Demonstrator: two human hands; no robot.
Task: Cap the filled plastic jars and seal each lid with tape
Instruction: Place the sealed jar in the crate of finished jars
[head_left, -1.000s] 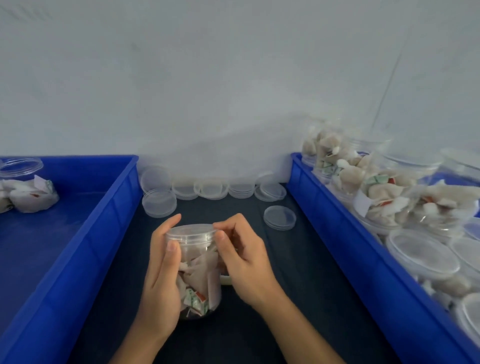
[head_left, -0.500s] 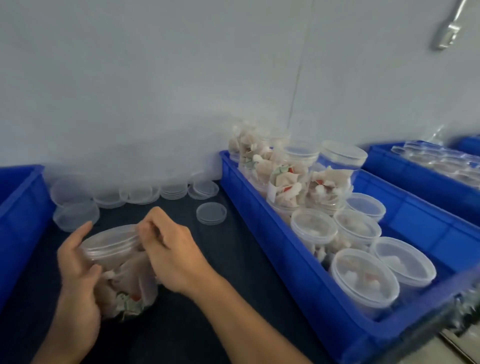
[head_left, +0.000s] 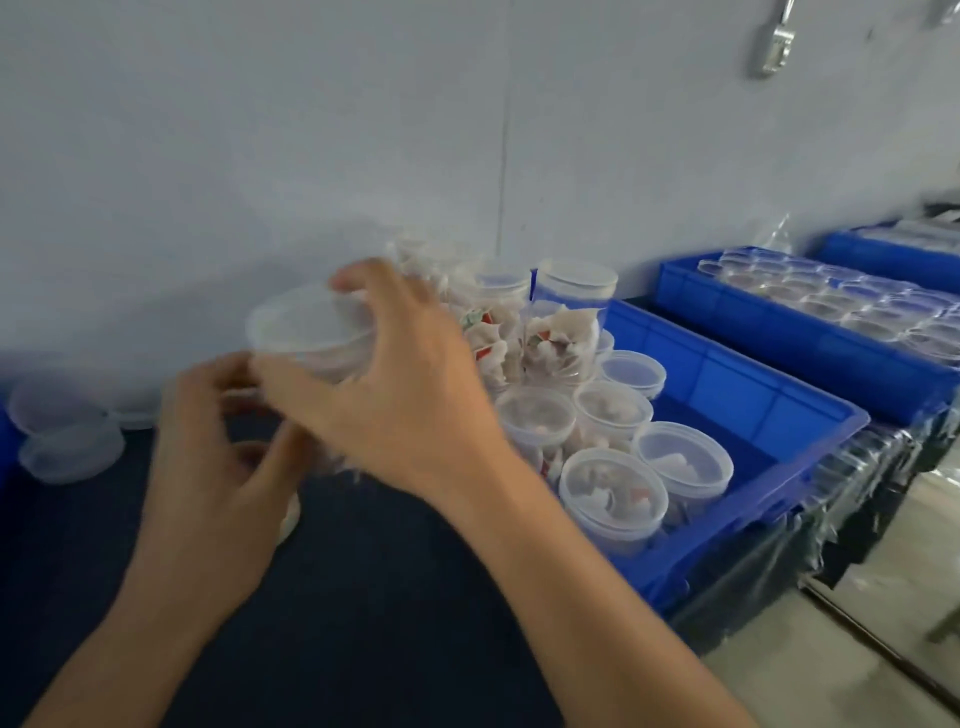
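A clear plastic jar (head_left: 306, 332) with its lid on and filled with white packets is off the dark table top, blurred by motion. My right hand (head_left: 400, 389) grips it from the right side, fingers curled over the lid's rim. My left hand (head_left: 218, 467) is just left of and below the jar with loosely curled fingers; blur hides whether it still touches the jar. A white round object (head_left: 291, 514), possibly a tape roll, lies on the table under my left hand.
Right of my hands, a blue crate (head_left: 753, 415) holds several capped, filled jars (head_left: 613, 493), some stacked at its back. Farther right, another blue crate (head_left: 779, 332) carries empty jars. Loose lids (head_left: 67, 441) lie at the far left. Plastic film hangs over the table's right edge.
The jar has risen off the table and moved right toward the blue crate, carried by my right hand. My left hand has come away from its side. The view has swung right.
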